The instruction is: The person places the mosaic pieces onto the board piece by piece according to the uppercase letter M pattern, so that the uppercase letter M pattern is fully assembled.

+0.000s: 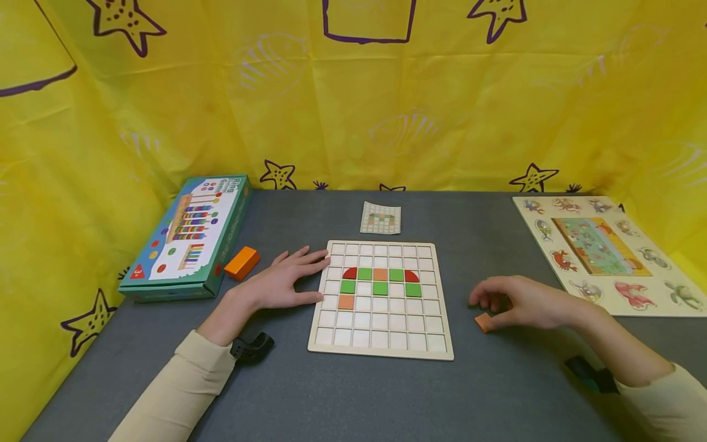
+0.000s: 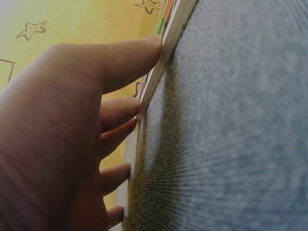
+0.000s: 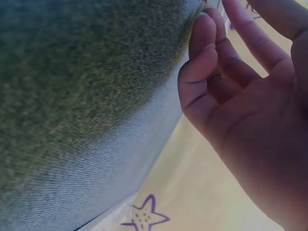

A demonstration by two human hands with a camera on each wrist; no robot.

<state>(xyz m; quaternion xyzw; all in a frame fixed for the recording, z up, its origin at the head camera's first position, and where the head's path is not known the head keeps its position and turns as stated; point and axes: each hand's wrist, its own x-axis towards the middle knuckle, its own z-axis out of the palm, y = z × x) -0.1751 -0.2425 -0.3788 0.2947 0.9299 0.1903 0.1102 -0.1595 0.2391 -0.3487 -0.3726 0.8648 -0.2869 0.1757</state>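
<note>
A pale wooden grid board (image 1: 381,356) lies on the dark table. Its upper half bears green square tiles (image 1: 380,288), two red rounded tiles (image 1: 350,274) at the ends of a row, and two orange tiles (image 1: 346,301). My left hand (image 1: 284,282) rests at the board's left edge, fingers spread, thumb and fingertips touching the rim (image 2: 161,62). To the right of the board, my right hand (image 1: 519,301) pinches a small orange tile (image 1: 483,321) by the thumb tip, the other fingers curled. In the right wrist view the fingertips reach the top edge, and the tile is mostly hidden.
A small pattern card (image 1: 381,218) with a similar tile picture lies behind the board. At the left are a game box (image 1: 188,236) and an orange block (image 1: 242,263). A sea-animal picture board (image 1: 602,258) lies at the right. Yellow cloth (image 1: 353,110) hangs behind.
</note>
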